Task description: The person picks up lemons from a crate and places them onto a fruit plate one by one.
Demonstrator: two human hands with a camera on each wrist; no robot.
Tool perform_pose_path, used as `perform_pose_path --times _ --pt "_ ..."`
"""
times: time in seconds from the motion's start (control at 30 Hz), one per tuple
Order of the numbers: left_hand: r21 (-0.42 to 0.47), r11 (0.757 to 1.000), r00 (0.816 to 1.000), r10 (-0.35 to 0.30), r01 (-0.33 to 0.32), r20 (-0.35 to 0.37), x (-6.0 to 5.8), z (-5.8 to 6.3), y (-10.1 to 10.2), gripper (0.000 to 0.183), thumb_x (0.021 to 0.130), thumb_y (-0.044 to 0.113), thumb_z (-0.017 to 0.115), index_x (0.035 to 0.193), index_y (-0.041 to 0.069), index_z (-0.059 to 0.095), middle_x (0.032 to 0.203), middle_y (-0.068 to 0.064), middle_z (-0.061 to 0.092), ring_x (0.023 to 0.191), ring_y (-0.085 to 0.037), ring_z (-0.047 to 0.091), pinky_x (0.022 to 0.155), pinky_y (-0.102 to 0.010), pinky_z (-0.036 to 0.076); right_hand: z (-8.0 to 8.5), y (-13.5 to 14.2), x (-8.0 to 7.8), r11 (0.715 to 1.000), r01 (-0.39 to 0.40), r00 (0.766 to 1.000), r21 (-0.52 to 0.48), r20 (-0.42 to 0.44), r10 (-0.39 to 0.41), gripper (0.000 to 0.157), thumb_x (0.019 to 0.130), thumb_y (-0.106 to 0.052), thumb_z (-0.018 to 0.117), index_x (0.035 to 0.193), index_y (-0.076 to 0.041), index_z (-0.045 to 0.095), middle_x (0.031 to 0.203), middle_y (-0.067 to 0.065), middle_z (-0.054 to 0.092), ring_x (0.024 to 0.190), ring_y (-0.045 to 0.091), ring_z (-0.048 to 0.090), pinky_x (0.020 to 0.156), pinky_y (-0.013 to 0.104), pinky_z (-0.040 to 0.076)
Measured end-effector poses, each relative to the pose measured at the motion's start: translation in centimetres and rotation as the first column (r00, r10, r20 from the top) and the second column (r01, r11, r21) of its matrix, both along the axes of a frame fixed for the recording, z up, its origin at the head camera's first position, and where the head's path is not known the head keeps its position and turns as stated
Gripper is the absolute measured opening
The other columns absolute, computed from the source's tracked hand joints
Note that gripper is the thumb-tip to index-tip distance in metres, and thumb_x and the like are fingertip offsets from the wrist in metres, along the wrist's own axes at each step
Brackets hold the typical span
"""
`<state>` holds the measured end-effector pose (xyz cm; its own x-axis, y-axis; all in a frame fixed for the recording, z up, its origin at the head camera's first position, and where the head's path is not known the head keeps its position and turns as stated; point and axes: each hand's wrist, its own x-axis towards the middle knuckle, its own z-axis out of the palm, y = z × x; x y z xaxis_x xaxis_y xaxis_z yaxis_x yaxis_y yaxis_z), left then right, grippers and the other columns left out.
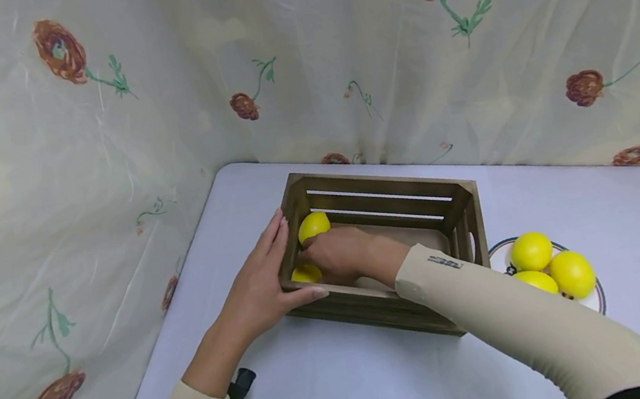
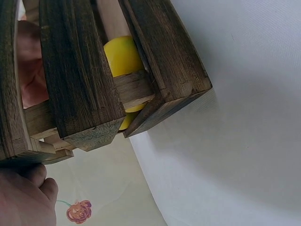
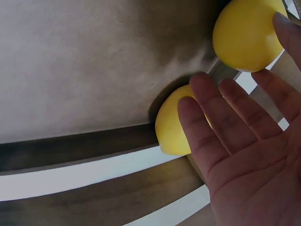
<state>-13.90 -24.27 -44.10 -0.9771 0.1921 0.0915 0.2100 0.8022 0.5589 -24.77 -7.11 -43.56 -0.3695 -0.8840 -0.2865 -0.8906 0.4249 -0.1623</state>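
Observation:
A brown slatted wooden crate [image 1: 382, 179] stands on the table. My left hand [image 1: 263, 278] rests at its near left corner, straight fingers along the left end and thumb over the front rim. Inside, my right hand [image 1: 341, 252] reaches to the left end, between a lemon [image 1: 314, 226] at the back and another lemon [image 1: 306, 273] at the front. In the right wrist view the fingers are loosely extended. Thumb and index fingertips are at one lemon [image 3: 247, 35], while other fingers overlap the second lemon [image 3: 174, 125]. Through the slats, yellow [image 2: 123, 56] shows in the left wrist view.
To the right of the crate, several lemons [image 1: 572, 275] sit on a white plate [image 1: 498, 260] with a dark rim, partly behind my right sleeve. A white cloth covers the table [image 1: 338, 392]. Flowered curtains [image 1: 306, 34] hang behind and at the left.

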Motion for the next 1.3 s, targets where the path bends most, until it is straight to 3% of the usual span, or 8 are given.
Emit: perform_pose_path --times 0.1,0.23,0.4,0.77,0.9,1.07,1.3 --pt "0.002 1.0 1.0 0.0 0.0 -0.001 0.01 -0.07 0.05 0.123 0.083 0.064 0.081 0.168 0.007 0.012 0.175 0.007 -0.003 0.159 -0.025 0.018 0.124 -0.049 0.029 -0.12 0.09 -0.04 1.0 -0.001 0.999 -0.017 0.047 0.002 0.037 0.099 -0.027 0.075 0.134 -0.018 0.068 0.103 -0.001 0.07 0.091 0.018 0.065 0.097 0.035 0.056" --pt "0.0 1.0 1.0 0.004 -0.004 -0.004 -0.04 -0.15 0.09 0.123 0.082 0.064 0.081 0.168 0.007 0.012 0.175 0.007 -0.004 0.159 -0.025 0.018 0.124 -0.049 0.029 -0.24 0.2 -0.07 1.0 0.023 0.993 -0.009 0.113 -0.021 0.038 0.1 -0.021 0.074 0.136 -0.018 0.063 0.102 0.0 0.067 0.089 0.019 0.064 0.096 0.035 0.057" --pt "-0.002 1.0 1.0 0.004 -0.004 -0.01 -0.12 -0.15 0.06 0.123 0.082 0.064 0.081 0.168 0.008 0.012 0.175 0.008 -0.004 0.159 -0.026 0.019 0.123 -0.049 0.029 -0.45 0.26 -0.11 1.0 0.022 0.992 0.022 0.127 -0.025 0.037 0.103 -0.018 0.07 0.137 -0.015 0.056 0.107 0.004 0.062 0.095 0.021 0.062 0.102 0.037 0.054" --pt "0.003 1.0 1.0 0.0 0.0 -0.011 -0.14 -0.17 0.06 0.124 0.082 0.062 0.083 0.168 0.007 0.013 0.176 0.006 -0.003 0.159 -0.027 0.019 0.123 -0.05 0.029 -0.81 0.39 -0.24 0.997 0.06 0.979 0.048 0.19 -0.068 0.034 0.101 -0.02 0.072 0.13 -0.012 0.056 0.102 0.001 0.059 0.091 0.02 0.06 0.094 0.034 0.055" --pt "0.002 1.0 1.0 0.0 0.0 -0.012 -0.18 -0.19 0.06 0.124 0.082 0.062 0.083 0.168 0.007 0.013 0.176 0.006 -0.002 0.159 -0.026 0.019 0.123 -0.049 0.029 -0.67 0.5 -0.2 0.998 0.049 0.974 0.034 0.221 -0.055 0.037 0.104 -0.018 0.067 0.139 -0.014 0.053 0.116 0.004 0.062 0.102 0.021 0.061 0.104 0.036 0.051" --pt "0.003 1.0 1.0 -0.006 0.006 -0.018 -0.24 -0.32 0.0 0.124 0.082 0.062 0.083 0.168 0.007 0.013 0.176 0.005 -0.002 0.158 -0.027 0.019 0.123 -0.051 0.029 -0.68 0.59 -0.23 1.0 0.006 0.976 0.013 0.216 -0.009 0.044 0.105 -0.013 0.064 0.147 -0.018 0.05 0.142 0.009 0.054 0.118 0.023 0.056 0.114 0.039 0.043" --pt "0.003 1.0 1.0 -0.005 0.005 -0.009 -0.28 -0.18 0.03 0.124 0.082 0.062 0.083 0.168 0.006 0.013 0.176 0.005 -0.002 0.158 -0.027 0.019 0.123 -0.051 0.029 -0.77 0.68 -0.28 1.0 -0.008 0.978 0.019 0.209 0.004 0.048 0.102 -0.01 0.069 0.146 -0.017 0.052 0.139 0.01 0.057 0.119 0.023 0.057 0.114 0.04 0.044"
